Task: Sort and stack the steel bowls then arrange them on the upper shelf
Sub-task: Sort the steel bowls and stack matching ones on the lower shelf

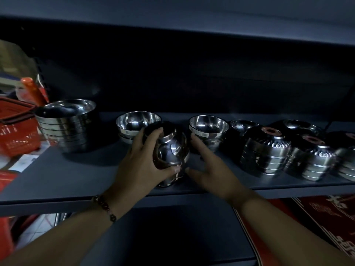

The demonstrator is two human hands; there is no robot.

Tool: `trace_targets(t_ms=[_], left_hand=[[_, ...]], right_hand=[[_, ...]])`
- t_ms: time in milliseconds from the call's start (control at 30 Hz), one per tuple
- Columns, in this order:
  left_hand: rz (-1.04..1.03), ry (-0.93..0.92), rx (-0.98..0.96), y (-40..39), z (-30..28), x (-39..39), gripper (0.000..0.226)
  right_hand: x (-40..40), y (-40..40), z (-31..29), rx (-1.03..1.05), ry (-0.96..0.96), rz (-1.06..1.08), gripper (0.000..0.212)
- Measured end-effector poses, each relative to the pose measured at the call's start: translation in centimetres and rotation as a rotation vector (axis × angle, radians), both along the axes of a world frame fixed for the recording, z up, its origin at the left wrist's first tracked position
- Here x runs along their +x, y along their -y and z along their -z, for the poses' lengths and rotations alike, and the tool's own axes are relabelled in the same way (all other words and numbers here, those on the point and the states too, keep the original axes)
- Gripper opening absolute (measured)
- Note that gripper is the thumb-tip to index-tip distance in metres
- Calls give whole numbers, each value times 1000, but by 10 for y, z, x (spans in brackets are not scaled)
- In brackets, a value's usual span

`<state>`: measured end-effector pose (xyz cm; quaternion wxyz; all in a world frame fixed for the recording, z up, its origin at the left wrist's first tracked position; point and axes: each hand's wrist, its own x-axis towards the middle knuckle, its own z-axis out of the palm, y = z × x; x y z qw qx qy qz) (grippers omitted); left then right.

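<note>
My left hand (142, 162) grips an upside-down stack of small steel bowls (171, 152) that stands near the front of the grey shelf (76, 175). My right hand (209, 166) is just right of that stack with spread fingers, holding nothing. Behind the stack are two short upright stacks of small bowls (137, 121) (209, 129). A tall upright stack of large bowls (66, 124) stands at the left. Upside-down stacks of ridged bowls (266, 150) (311, 160) stand at the right, with loose bowls (243, 125) behind them.
The underside of the shelf above (192, 20) hangs over the bowls. Red plastic baskets (17, 133) and an orange packet (31, 89) sit beyond the shelf's left end. Red printed boxes (317, 215) lie on the lower level at the right.
</note>
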<state>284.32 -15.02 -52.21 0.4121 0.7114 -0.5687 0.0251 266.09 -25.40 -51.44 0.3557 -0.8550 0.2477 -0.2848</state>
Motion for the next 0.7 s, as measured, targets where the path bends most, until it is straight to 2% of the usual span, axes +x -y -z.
trace_targets(t_ms=[100, 200, 300, 367, 433, 567, 700], left_hand=[[80, -196, -144, -7, -20, -4, 99], [308, -593, -244, -16, -30, -10, 79], [495, -968, -139, -14, -45, -20, 58], [588, -1105, -74, -17, -50, -27, 39], [594, -1265, -36, -11, -47, -24, 44], [898, -1575, 214, -12, -32, -23, 74], [863, -1545, 409, -5, -29, -22, 84]], right_hand=[[-10, 0, -15, 14, 158, -18, 84], [-17, 1, -22, 104, 254, 7, 83], [-18, 1, -24, 239, 366, 16, 74], [-19, 3, -26, 323, 422, -3, 65], [-21, 2, -27, 369, 454, -18, 51], [-26, 0, -27, 395, 458, 92, 23], [-33, 5, -26, 519, 456, 178, 13]])
